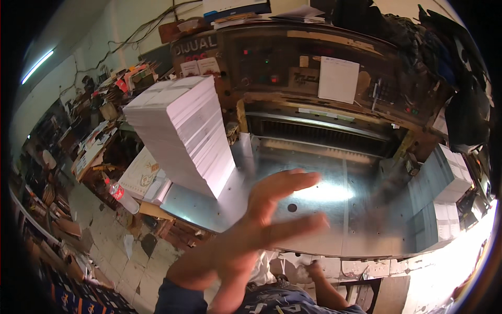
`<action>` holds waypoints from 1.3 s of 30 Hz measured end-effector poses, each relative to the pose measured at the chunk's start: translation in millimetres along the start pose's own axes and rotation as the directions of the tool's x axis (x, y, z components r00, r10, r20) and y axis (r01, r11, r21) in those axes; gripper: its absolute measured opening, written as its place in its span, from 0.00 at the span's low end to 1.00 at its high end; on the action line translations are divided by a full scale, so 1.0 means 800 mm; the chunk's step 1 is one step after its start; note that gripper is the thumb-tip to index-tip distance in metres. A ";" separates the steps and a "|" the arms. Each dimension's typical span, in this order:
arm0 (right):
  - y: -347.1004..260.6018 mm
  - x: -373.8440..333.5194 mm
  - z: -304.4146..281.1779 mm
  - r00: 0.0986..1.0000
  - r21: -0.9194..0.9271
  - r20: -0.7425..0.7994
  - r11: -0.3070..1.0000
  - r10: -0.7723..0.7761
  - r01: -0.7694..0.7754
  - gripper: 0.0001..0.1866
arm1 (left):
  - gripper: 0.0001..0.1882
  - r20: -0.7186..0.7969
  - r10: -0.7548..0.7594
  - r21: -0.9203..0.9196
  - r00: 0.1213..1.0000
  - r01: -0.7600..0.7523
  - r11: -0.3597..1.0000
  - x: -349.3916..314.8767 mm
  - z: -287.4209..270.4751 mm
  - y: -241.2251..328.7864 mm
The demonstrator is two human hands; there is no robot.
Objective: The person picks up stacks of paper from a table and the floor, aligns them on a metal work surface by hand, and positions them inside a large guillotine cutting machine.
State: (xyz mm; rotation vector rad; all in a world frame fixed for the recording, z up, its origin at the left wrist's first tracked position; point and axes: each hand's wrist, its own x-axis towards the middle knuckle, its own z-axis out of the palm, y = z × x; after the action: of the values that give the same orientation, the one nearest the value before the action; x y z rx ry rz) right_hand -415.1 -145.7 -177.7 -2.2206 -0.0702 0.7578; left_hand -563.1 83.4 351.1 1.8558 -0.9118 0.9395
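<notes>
My left hand [261,225] is raised over the metal table [319,220] of a large cutting machine. Its fingers are stretched out and apart, with nothing in them. Lower down, my right hand [314,270] is by the table's front edge, small and blurred; its fingers cannot be made out. To the left of my left hand stands a tall stack of white paper [183,133], leaning a little, with cut edges showing. Ahead, the dark slot [319,131] of the machine runs across the back of the table.
Stacks of printed paper [442,172] stand at the table's right side. A plastic bottle [121,194] with a red label is beside the left wing. A white sheet [339,79] hangs on the machine's front panel. Cluttered shelves and papers [94,149] line the left.
</notes>
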 end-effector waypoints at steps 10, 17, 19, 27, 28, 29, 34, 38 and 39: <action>-0.086 0.003 0.012 0.622 -0.598 0.058 0.472 -0.780 0.648 0.23 | 0.39 0.305 -0.938 0.358 -0.166 0.932 -0.048 -0.510 0.126 -0.069; -0.001 0.054 0.007 0.754 -0.498 0.032 0.644 -0.657 0.582 0.22 | 0.44 0.225 -0.735 0.056 -0.640 0.761 -0.646 -0.735 0.269 0.150; 0.001 0.062 0.000 0.768 -0.570 0.155 0.579 -0.622 0.583 0.24 | 0.46 0.082 -0.727 -0.202 -0.682 0.703 -0.682 -0.736 0.311 0.193; -0.013 -0.033 -0.010 0.854 -0.882 0.328 0.193 -0.404 0.430 0.48 | 0.30 -0.180 -0.414 -0.674 -0.892 0.418 -0.609 -0.734 0.431 0.373; -0.002 -0.047 -0.007 0.836 -0.910 0.352 0.055 -0.420 0.411 0.52 | 0.34 -0.204 -0.310 -0.726 -0.929 0.356 -0.589 -0.747 0.444 0.407; 0.009 -0.039 -0.001 0.820 -0.918 0.380 -0.070 -0.428 0.390 0.58 | 0.39 -0.225 -0.190 -0.768 -0.956 0.294 -0.569 -0.755 0.463 0.438; 0.044 -0.002 0.078 0.380 -0.497 0.819 -0.201 -0.430 0.844 0.31 | 0.49 -0.226 0.028 -0.850 -0.974 0.183 -0.495 -0.863 0.514 0.587; 0.033 -0.110 0.221 -0.057 0.081 0.997 -0.566 0.061 0.820 0.20 | 0.48 -0.126 0.004 -0.840 -0.992 0.104 -0.533 -0.939 0.526 0.680; 0.031 -0.165 0.255 0.078 -0.090 0.994 -0.184 -0.072 0.979 0.24 | 0.46 -0.187 0.074 -0.842 -0.980 0.120 -0.527 -0.945 0.526 0.701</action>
State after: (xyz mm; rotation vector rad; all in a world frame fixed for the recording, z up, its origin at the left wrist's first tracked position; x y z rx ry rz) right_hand -638.2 -65.5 -236.1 -1.7295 -2.7913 0.9743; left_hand -1280.9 -338.4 -256.7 0.4622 2.1938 0.0893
